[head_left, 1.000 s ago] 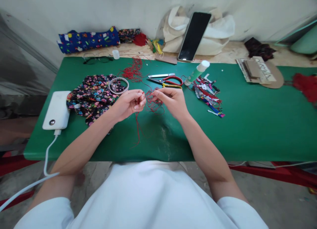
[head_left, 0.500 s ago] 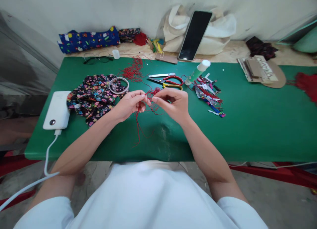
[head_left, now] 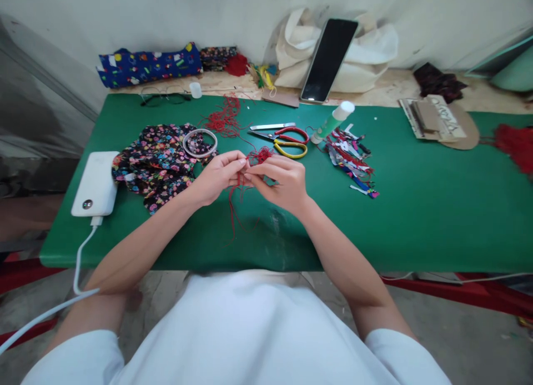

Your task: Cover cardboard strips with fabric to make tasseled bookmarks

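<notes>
My left hand [head_left: 219,178] is closed, thumb and fingers pinching red thread [head_left: 232,213] whose loose ends hang down over the green table. Fingertips of my right hand [head_left: 283,180] meet those of the left and pinch at the same thread. A tangle of red thread [head_left: 261,155] lies just beyond the fingers. Behind it are red-handled scissors [head_left: 291,134] and a yellow-handled tool [head_left: 290,149]. Left of my left hand, floral black cloth [head_left: 156,157] lies crumpled, with a roll of tape [head_left: 200,144] on it. Exactly how the thread runs between my fingers is hidden.
A white power bank [head_left: 95,184] with a cable is at the left edge. A glue stick [head_left: 333,123] stands near a bundle of fabric strips [head_left: 352,160]. A phone [head_left: 328,60] leans on a cream bag [head_left: 375,54]. Cardboard pieces [head_left: 441,121] lie at the right.
My right hand has moved left and slightly down, closing up to the left fingertips. The yellow handle now shows fully. My left hand has barely moved.
</notes>
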A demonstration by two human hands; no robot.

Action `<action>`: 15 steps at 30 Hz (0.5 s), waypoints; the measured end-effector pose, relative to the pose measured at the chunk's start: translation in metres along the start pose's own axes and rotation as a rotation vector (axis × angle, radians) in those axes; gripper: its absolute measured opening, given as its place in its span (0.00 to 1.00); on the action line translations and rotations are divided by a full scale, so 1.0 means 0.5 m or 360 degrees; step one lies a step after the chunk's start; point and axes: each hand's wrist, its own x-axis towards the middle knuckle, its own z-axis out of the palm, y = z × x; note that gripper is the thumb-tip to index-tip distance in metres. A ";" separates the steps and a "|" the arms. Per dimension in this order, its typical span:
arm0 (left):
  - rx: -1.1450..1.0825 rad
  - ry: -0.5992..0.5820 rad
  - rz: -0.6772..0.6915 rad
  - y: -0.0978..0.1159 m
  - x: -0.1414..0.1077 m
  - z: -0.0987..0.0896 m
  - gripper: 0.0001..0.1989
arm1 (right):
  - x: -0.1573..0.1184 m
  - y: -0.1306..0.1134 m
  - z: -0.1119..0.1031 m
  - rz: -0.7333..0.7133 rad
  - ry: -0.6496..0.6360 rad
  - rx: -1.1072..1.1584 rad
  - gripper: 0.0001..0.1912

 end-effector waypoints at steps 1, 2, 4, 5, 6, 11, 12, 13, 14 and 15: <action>0.0014 -0.0022 -0.0014 0.000 -0.001 0.000 0.08 | -0.002 0.001 0.004 -0.0023 0.0019 -0.0055 0.13; 0.0035 -0.0042 -0.0018 0.001 -0.001 0.000 0.09 | -0.004 0.002 0.007 -0.0047 0.0035 -0.0095 0.12; 0.0059 -0.0063 -0.0010 0.001 -0.001 0.000 0.09 | -0.006 0.003 0.010 -0.0104 0.0079 -0.0159 0.11; 0.0059 -0.0065 -0.0002 0.001 -0.001 0.001 0.08 | -0.007 0.003 0.010 -0.0137 0.0109 -0.0187 0.11; 0.0060 -0.0068 0.0007 0.001 -0.001 0.001 0.08 | -0.007 0.003 0.009 -0.0163 0.0142 -0.0216 0.11; 0.0182 -0.0048 0.0064 0.003 -0.001 0.001 0.09 | -0.007 0.008 0.005 -0.0112 0.0137 -0.0335 0.13; 0.0212 -0.0039 0.0085 0.003 -0.001 0.001 0.09 | -0.007 0.009 0.004 -0.0096 0.0125 -0.0350 0.14; 0.0241 -0.0033 0.0108 0.003 -0.002 0.000 0.09 | -0.008 0.009 0.004 -0.0089 0.0121 -0.0365 0.15; 0.0270 -0.0030 0.0132 0.003 -0.003 0.000 0.09 | -0.008 0.009 0.004 -0.0090 0.0124 -0.0382 0.15; 0.0298 -0.0029 0.0154 0.003 -0.003 0.000 0.09 | -0.008 0.009 0.005 -0.0096 0.0131 -0.0403 0.15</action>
